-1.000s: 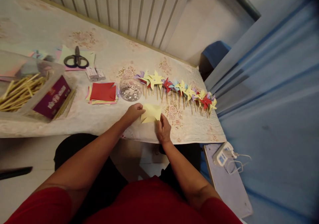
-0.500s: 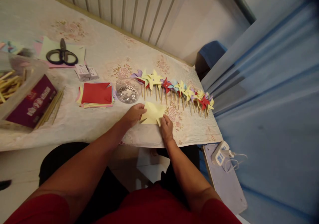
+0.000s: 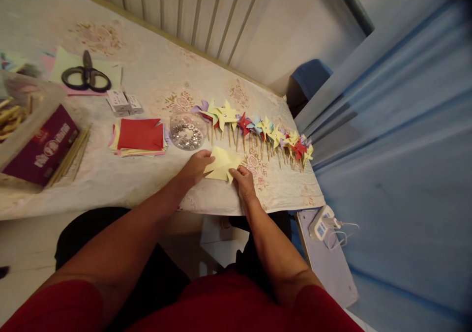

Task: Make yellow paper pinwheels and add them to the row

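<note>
Between my two hands is a yellow paper square [image 3: 222, 163] with slits cut in from its corners. My left hand [image 3: 199, 166] pinches its left edge, and my right hand [image 3: 243, 179] grips the right side near a lower corner flap. Just behind lies a long row of paper pinwheels [image 3: 225, 115] on thin sticks, in yellow, red, purple and blue. To the left of them a clear round dish [image 3: 187, 133] holds many small shiny metal pieces. Farther left is a stack of slit paper squares [image 3: 141, 134], red on top.
Black-handled scissors [image 3: 86, 76] rest on coloured paper by small white boxes [image 3: 123, 103]. A plastic tub [image 3: 25, 140] with sticks stands at the left, more sticks [image 3: 72, 157] beside it. A power strip [image 3: 321, 222] sits on a low stool [image 3: 332, 268] at the right.
The right-hand fingers have shifted on the yellow paper, and a lower flap now looks lifted. The view has moved slightly, so everything appears a little farther left.
</note>
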Demonstrator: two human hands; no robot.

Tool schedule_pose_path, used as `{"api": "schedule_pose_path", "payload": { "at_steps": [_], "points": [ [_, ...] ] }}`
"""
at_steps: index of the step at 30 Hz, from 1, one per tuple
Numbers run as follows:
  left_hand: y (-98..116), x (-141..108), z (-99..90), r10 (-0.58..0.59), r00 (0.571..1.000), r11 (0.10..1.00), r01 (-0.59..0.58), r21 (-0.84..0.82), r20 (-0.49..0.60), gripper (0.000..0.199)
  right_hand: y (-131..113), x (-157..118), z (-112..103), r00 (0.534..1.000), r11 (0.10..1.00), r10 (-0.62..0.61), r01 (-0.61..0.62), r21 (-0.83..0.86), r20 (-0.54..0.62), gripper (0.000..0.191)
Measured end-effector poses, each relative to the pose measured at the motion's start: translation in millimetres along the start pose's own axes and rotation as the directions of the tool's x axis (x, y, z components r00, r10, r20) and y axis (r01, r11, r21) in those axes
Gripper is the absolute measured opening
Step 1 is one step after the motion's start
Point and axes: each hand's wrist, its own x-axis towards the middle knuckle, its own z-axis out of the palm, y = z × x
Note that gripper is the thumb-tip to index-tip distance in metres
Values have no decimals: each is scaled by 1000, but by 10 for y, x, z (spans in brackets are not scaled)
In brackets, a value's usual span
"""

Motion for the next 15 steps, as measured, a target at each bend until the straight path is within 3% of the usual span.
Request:
{"api": "schedule_pose_path", "payload": {
  "at_steps": [6, 15],
  "points": [
    [7, -18, 22, -9, 1000, 995, 10, -98, 9, 24, -67, -22, 96, 999, 999, 2, -4, 52, 38, 36],
    [-43, -49, 28, -30, 999, 998, 31, -49, 22, 26, -45, -12, 199, 994, 998, 61, -61, 2, -89, 39]
  ]
}}
